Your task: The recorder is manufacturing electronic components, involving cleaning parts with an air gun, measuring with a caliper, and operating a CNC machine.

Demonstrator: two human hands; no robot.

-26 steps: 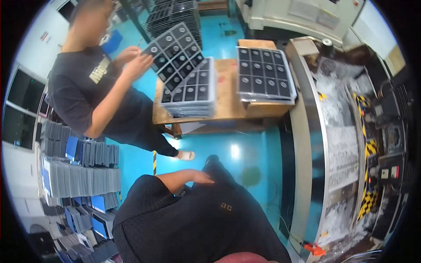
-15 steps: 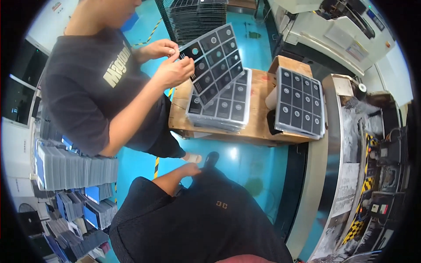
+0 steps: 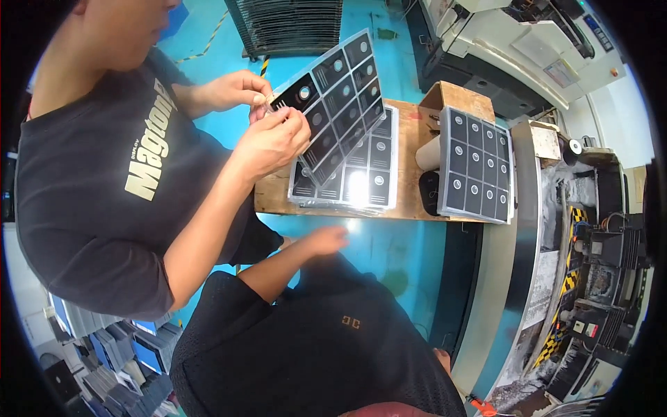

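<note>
At centre frame my left hand (image 3: 325, 241) hovers with loosely curled, empty fingers; my right hand isn't visible. Just beyond, a stack of black compartment trays (image 3: 351, 182) lies on the wooden pallet (image 3: 415, 142). A co-worker's hands (image 3: 269, 142) grip another tray (image 3: 332, 94), tilted.

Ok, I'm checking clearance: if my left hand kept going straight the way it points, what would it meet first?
Probably the front edge of the wooden table, just below the stack of black trays. The left hand may sit lower than that edge; depth is unclear.
</note>
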